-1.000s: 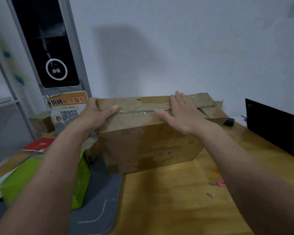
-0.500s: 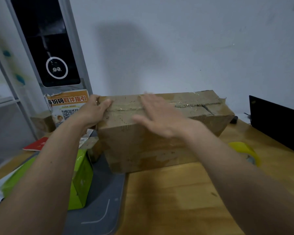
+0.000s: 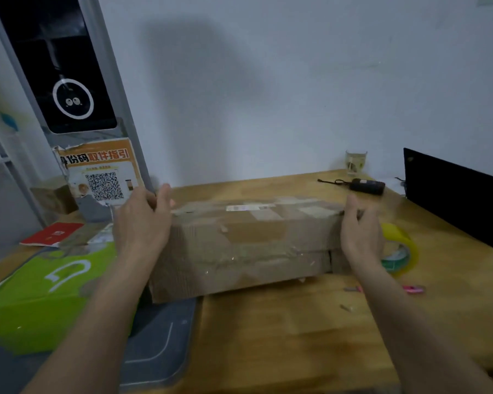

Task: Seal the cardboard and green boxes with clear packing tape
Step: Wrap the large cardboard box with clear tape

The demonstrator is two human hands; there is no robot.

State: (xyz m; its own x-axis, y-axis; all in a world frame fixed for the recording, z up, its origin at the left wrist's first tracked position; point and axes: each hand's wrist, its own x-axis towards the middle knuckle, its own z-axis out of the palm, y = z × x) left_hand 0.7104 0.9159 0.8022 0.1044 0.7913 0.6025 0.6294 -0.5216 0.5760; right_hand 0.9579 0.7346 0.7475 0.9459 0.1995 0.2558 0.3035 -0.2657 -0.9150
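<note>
Wooden table (image 3: 282,331) against a white wall (image 3: 268,81); left hand (image 3: 143,226) and right hand (image 3: 360,237) grip the cardboard box (image 3: 248,248) ends; grey mat (image 3: 160,345) beneath.

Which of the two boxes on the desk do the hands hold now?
The brown cardboard box: the left hand and right hand grip its two ends. The green box lies untouched beside it, at the left.

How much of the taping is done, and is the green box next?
Shiny tape already covers the cardboard box. Right now the left hand and right hand grip its two ends. The tape roll sits on the table just behind the right hand, held by nobody. The green box waits at the left; I can't see tape on it, so it probably comes next.
</note>
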